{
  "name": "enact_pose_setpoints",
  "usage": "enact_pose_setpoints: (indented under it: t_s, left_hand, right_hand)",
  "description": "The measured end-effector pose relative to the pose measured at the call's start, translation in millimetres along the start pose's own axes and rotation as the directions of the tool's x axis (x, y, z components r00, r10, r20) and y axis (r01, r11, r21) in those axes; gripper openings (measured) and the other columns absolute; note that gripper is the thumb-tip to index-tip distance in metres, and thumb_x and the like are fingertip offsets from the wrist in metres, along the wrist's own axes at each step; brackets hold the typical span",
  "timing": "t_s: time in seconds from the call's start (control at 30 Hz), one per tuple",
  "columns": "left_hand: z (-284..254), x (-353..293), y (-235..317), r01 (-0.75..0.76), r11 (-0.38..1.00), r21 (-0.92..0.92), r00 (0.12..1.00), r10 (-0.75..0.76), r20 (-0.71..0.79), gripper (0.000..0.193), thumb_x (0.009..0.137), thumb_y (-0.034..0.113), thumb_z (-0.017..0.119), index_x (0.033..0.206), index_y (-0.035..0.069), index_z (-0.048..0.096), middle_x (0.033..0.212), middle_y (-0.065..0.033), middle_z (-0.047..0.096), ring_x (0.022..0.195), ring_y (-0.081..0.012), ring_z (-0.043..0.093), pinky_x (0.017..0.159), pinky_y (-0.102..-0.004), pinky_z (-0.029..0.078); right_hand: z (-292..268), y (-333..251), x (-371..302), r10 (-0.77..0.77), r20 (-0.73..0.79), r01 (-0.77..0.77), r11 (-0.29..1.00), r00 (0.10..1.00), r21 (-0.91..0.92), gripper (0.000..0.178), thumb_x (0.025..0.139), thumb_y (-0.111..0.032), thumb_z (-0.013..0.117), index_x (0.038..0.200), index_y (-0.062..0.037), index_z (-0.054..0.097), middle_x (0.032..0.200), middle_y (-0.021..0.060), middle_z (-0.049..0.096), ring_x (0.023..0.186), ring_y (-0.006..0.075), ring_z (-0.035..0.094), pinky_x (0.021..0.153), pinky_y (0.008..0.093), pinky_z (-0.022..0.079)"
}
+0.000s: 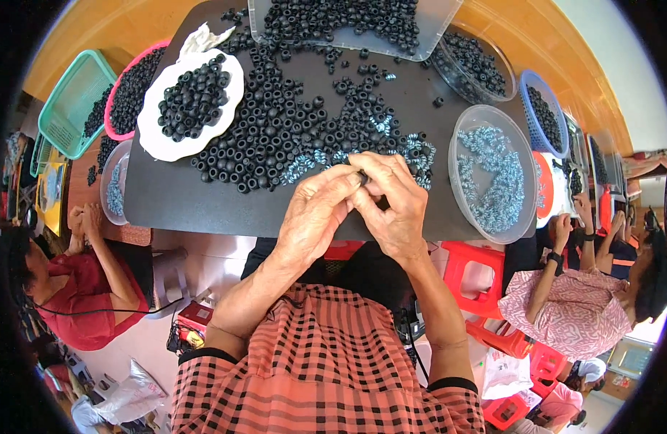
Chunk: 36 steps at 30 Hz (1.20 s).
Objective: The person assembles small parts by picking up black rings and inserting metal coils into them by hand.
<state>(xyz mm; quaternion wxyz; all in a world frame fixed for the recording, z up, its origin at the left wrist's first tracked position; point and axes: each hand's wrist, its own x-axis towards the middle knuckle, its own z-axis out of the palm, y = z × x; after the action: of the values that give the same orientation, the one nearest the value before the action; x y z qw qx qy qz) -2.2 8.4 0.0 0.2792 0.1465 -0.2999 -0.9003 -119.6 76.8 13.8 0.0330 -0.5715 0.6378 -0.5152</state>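
Close together at the table's near edge, my left hand and my right hand are both closed in a pinch. A small black holed bead shows between their fingertips; part of it is hidden. Just beyond the fingers lie small blue-and-white striped, spiral-looking pieces, mixed in with the pile. Loose black holed beads spread over the dark table ahead and to the left. A clear round tub with many striped pieces stands right of my right hand.
A white scalloped plate heaped with black beads sits left. At the far side are a clear bin and a round clear container, both holding black pieces. Co-workers sit left and right. Red stools stand right.
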Motion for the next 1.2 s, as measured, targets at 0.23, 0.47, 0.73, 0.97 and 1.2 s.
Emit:
enact_pose_setpoints:
  t_s: [0.23,0.47,0.73,0.97,1.2]
  left_hand:
    - [-6.6,1.4,-2.7,-0.041,0.999,-0.020,0.998,0.042,0.042,0.019,0.097,0.013,0.050,0.101,-0.002,0.062,0.094,-0.0037,0.060,0.083,-0.0087,0.052,0.079,-0.0246,0.046]
    - [-2.4,-2.7,-3.8,-0.061,0.997,0.052,0.998,0.061,0.006,0.023,0.099,0.016,0.047,0.103,-0.004,0.059,0.098,-0.0062,0.060,0.090,-0.0120,0.057,0.082,-0.0280,0.047]
    - [-14.0,-11.7,8.1,-0.242,0.798,0.552,0.960,0.279,0.019,0.021,0.098,0.013,0.045,0.100,-0.002,0.060,0.090,-0.0086,0.067,0.084,-0.0127,0.062,0.083,-0.0275,0.048]
    - [0.2,-7.4,10.7,-0.214,0.737,0.642,0.974,0.211,0.082,0.015,0.097,0.011,0.050,0.099,0.000,0.059,0.085,-0.0029,0.063,0.081,-0.0069,0.055,0.073,-0.0240,0.046]
    - [-0.9,-12.0,17.9,-0.160,0.747,0.645,0.986,0.150,0.071,0.012,0.094,0.008,0.052,0.099,-0.002,0.056,0.085,-0.0074,0.061,0.081,-0.0141,0.061,0.074,-0.0286,0.049]
  right_hand:
    - [-1.3,-1.0,0.5,-0.069,-0.013,0.068,0.995,0.998,-0.073,0.038,0.069,0.004,0.072,0.106,-0.0006,0.064,0.098,0.0120,0.065,0.082,0.0255,0.060,0.071,0.0340,0.049]
    - [-6.6,-7.1,0.4,-0.094,-0.071,0.088,0.992,0.993,-0.091,0.025,0.075,0.003,0.069,0.099,0.0011,0.064,0.091,0.0120,0.065,0.077,0.0226,0.062,0.067,0.0315,0.050]
    - [-48.6,3.4,44.3,-0.087,-0.012,0.080,0.955,0.996,-0.286,0.015,0.080,-0.006,0.066,0.095,-0.0026,0.065,0.085,0.0104,0.065,0.072,0.0206,0.063,0.066,0.0309,0.049]
    - [-161.6,115.3,155.6,-0.108,-0.264,-0.107,0.722,0.959,-0.684,0.031,0.083,-0.025,0.070,0.105,-0.0033,0.068,0.091,0.0160,0.066,0.079,0.0266,0.063,0.073,0.0376,0.050]
    - [-47.9,60.0,147.5,-0.139,0.068,0.154,0.931,0.988,-0.331,0.018,0.079,-0.003,0.066,0.097,-0.0037,0.068,0.091,0.0112,0.068,0.079,0.0213,0.066,0.076,0.0325,0.052]
